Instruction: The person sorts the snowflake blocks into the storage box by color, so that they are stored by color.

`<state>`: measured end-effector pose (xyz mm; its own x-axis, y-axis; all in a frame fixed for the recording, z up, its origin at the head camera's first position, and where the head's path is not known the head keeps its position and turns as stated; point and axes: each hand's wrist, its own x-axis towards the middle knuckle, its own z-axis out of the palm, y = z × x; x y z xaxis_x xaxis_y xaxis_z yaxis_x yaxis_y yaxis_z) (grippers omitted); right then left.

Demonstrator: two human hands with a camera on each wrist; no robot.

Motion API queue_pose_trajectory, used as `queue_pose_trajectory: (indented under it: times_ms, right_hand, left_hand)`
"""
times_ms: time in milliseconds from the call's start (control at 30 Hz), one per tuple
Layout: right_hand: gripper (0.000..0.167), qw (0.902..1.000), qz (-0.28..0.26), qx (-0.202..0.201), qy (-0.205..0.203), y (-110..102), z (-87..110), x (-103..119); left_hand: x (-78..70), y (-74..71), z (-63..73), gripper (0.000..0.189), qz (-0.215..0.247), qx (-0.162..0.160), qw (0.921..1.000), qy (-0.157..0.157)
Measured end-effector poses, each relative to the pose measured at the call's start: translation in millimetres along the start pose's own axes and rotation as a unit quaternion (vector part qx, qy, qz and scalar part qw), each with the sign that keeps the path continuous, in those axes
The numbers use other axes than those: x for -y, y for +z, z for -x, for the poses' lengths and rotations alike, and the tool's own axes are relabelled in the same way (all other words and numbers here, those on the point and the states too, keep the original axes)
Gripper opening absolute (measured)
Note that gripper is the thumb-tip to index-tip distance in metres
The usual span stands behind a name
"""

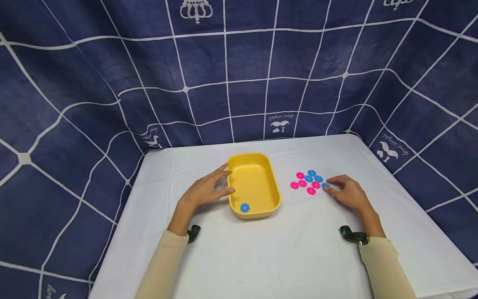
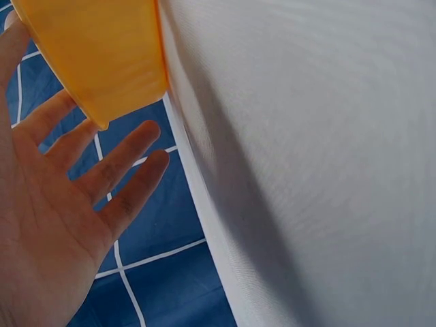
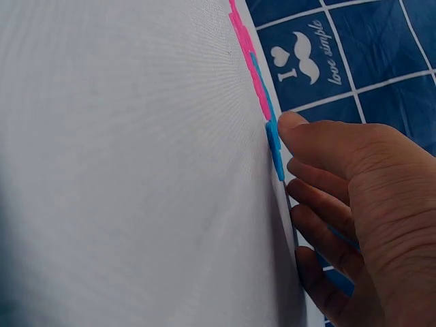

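Observation:
A yellow tray (image 1: 276, 187) sits on the white cloth with one blue flower-shaped piece (image 1: 245, 207) inside at its near left corner. At the tray's left side is my left hand (image 1: 203, 189), fingers spread and fairly straight, fingertips and thumb at the rim. In the left wrist view, the left hand's fingers (image 2: 122, 160) lie beside the tray wall (image 2: 102, 54). My right hand (image 1: 349, 193) pinches another blue flower piece (image 1: 325, 186) by its edges between thumb and fingers, low at the cloth. In the right wrist view, the right thumb (image 3: 320, 136) meets the blue piece (image 3: 274, 150).
Left of my right hand lie several pink flower pieces (image 1: 311, 191) and several blue ones (image 1: 311, 172), close together. The white cloth (image 1: 276, 257) covers the table. Dark blue curtains (image 1: 246, 99) with white lines stand behind it and at both sides.

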<state>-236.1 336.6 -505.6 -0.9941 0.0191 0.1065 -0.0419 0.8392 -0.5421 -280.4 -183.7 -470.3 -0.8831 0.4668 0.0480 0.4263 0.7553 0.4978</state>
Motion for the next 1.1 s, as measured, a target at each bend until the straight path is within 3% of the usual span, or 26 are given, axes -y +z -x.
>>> queue_pose_trajectory:
  times_ms: [867,1100]
  right_hand:
    - [0.037,0.9997,0.020,-0.003,-0.010,2.7,0.7,-5.5]
    - [0.038,0.9990,0.041,-0.005,-0.017,0.0,-4.7,-1.2]
  left_hand:
    - [-3.5,0.5,1.9,0.077,-0.006,0.012,0.9999,-0.003]
    - [-5.1,-2.1,1.0,0.076,-0.002,0.002,1.0000,-0.001]
